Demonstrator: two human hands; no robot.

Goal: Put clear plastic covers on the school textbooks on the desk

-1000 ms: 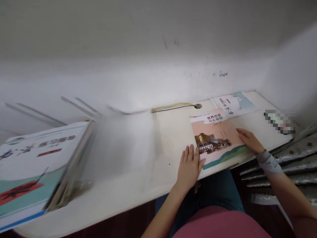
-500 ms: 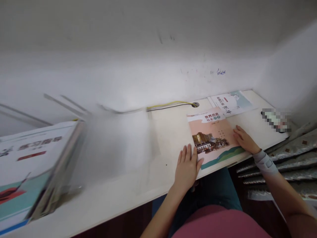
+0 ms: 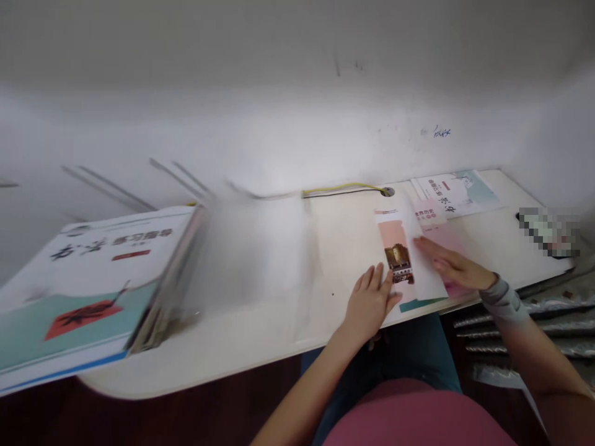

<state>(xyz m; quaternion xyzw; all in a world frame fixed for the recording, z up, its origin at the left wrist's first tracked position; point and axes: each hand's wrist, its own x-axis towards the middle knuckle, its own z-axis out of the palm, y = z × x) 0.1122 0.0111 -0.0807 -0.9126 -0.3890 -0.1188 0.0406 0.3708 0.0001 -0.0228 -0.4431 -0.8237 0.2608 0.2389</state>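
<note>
- While the left hand (image 3: 369, 301) lies flat and open on the near-left corner of the textbook (image 3: 421, 303), its cover (image 3: 398, 254) stands half turned.
- Right hand (image 3: 453, 267) touches the blurred pages; grip unclear.

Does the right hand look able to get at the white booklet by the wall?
Probably yes: the right hand rests on the history book, and the white booklet lies flat just beyond it with nothing standing between.

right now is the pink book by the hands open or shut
Open, partway: the book has its cover lifted, white inside showing. The right hand lies on it, the left hand at its edge.
</note>
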